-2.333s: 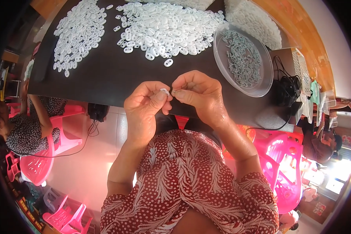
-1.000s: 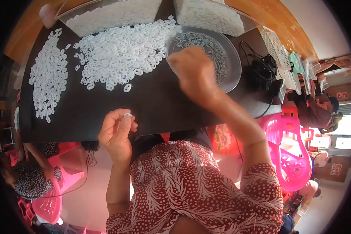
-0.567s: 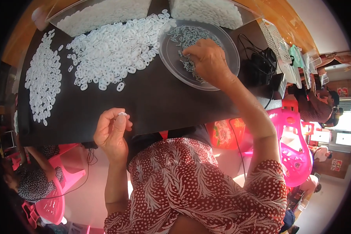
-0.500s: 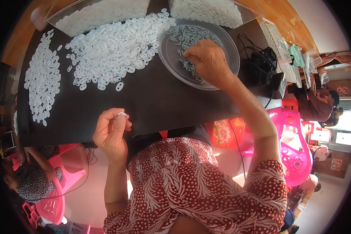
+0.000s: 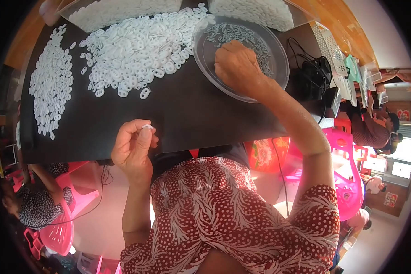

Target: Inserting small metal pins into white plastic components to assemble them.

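Note:
A small white oval plastic piece point(image 5: 146, 126) sits pinched between the thumb and fingers of my left hand point(image 5: 134, 148), just above the table's near edge. My right hand point(image 5: 239, 66) is over a shallow round clear tray point(image 5: 284, 75), back of the hand up and fingers curled down. Its fingertips are hidden, so I cannot make out what they hold. Many small grey screw-like pieces point(image 5: 260, 48) lie loose in the tray. To the tray's left spreads a large heap of white oval pieces with holes point(image 5: 132, 55).
A second, narrower heap of white pieces point(image 5: 52, 86) lies at the table's left. Two clear bins point(image 5: 123, 13) of white pieces stand at the back. Black cables and a dark device point(image 5: 313, 73) are right of the tray. Other people sit at both sides near pink chairs point(image 5: 59, 233).
My right hand has shifted left within the tray, its fingers now curled tighter and hidden. The left hand keeps its pinch on the white piece. The whole view has shifted slightly.

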{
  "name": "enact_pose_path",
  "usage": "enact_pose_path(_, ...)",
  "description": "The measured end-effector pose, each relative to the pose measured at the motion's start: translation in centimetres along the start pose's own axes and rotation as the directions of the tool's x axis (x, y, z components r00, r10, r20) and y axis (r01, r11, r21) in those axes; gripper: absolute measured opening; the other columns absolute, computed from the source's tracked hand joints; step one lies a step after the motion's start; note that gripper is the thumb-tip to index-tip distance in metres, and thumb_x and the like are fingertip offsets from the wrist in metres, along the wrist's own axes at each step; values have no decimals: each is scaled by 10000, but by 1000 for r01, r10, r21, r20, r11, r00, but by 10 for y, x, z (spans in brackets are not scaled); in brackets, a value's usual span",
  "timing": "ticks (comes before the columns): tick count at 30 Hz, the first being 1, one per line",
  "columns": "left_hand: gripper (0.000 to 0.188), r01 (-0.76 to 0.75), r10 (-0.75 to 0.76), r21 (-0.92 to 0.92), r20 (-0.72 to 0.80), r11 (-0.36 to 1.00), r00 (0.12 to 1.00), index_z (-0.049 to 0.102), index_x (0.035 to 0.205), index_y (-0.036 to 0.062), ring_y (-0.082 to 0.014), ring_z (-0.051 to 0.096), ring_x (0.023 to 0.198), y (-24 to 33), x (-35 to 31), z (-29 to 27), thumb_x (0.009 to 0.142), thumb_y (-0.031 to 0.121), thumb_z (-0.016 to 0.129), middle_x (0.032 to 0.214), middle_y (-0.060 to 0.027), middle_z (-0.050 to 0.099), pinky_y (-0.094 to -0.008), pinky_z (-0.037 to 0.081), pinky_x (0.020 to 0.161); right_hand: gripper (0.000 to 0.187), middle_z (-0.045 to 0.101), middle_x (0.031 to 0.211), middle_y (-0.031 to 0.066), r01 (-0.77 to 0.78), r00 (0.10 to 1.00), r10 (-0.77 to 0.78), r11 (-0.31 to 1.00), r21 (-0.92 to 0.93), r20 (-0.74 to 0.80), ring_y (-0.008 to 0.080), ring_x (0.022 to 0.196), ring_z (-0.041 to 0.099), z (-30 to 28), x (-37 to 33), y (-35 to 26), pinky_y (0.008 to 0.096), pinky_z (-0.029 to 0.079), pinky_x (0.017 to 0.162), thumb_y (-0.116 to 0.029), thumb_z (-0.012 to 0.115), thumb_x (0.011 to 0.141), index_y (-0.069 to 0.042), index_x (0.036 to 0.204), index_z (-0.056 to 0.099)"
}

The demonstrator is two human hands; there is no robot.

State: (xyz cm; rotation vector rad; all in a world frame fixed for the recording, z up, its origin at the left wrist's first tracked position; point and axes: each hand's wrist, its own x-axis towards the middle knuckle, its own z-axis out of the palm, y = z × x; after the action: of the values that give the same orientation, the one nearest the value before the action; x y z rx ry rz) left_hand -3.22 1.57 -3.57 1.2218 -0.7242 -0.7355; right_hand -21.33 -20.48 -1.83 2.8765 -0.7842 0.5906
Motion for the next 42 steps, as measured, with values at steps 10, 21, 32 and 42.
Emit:
enact_pose_path(10, 151, 55, -56, -61, -26, 997, 998, 602, 953, -48, -128, 549, 595, 2, 0, 0, 868, 76, 619, 773, -97, 615, -237, 440, 535, 48, 579, 704, 136, -323, 942, 326, 806, 495, 83, 252, 631, 585, -35, -2, -18, 342, 463, 581, -35, 601, 752, -16, 760, 557)
enact_pose_path(21, 156, 134, -128, -187, 43, 973, 991, 602, 930, -51, -117, 547, 627, 24, -3, 8, 875, 94, 627, 798, -90, 622, -230, 437, 565, 79, 574, 751, -35, -335, 940, 137, 211, 918, 312, 31, 683, 496, -36, -5, -110, 203, 411, 610, -14, 658, 771, -33, 846, 642)
enact_pose_path(32, 144, 81, -71, -152, 73, 985, 995, 605, 987, -40, -60, 533, 703, 27, -14, 3, 883, 59, 619, 863, -42, 614, -190, 456, 632, 99, 606, 751, -21, -417, 896, 205, 85, 905, 394, 26, 665, 513, -38, -3, -131, 195, 422, 598, -30, 675, 764, -10, 853, 635)
enact_pose_path(42, 110, 16, -16, 1, 41, 1000, 999, 609, 913, -58, -60, 504, 671, 28, -17, 4, 876, 45, 621, 796, -20, 559, -195, 410, 590, 116, 603, 748, -19, -426, 893, 204, 97, 899, 401, 29, 662, 512, -37, -3, -133, 198, 421, 596, -40, 692, 755, -12, 847, 627)
